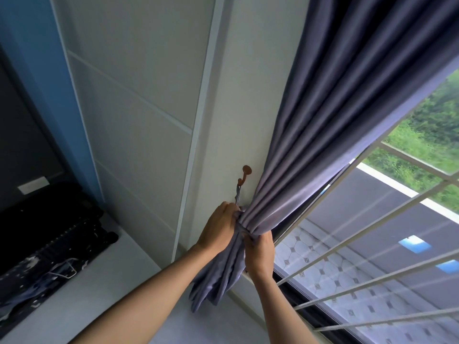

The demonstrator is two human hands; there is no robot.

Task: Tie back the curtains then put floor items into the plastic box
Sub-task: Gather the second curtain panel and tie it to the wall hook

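Both hands, left hand [218, 228] and right hand [259, 254], grip pinching the gathered purple-grey fabric curtain [323, 135]; a round brown wall hook [244, 173] sits at eleven o'clock from them.

- Both hands, the left hand [218, 227] and the right hand [259, 254], grip the gathered grey-purple fabric curtain [323, 120]; its folds fill the room above and to the right of the grip.
- Just above the grip, the small brown wall hook [244, 173] stands out from the cream wall [236, 95], with a thin tie hanging from it.
- Right of the grip, the white metal window bars [372, 219] close the way.
- Left of the grip, the white panelled wardrobe door [136, 108] is near; open air lies in front of it.
- Below the grip, the loose curtain end hangs; the pale floor [111, 269] is free there.
- Far left, a black suitcase [49, 219] stands, well apart.
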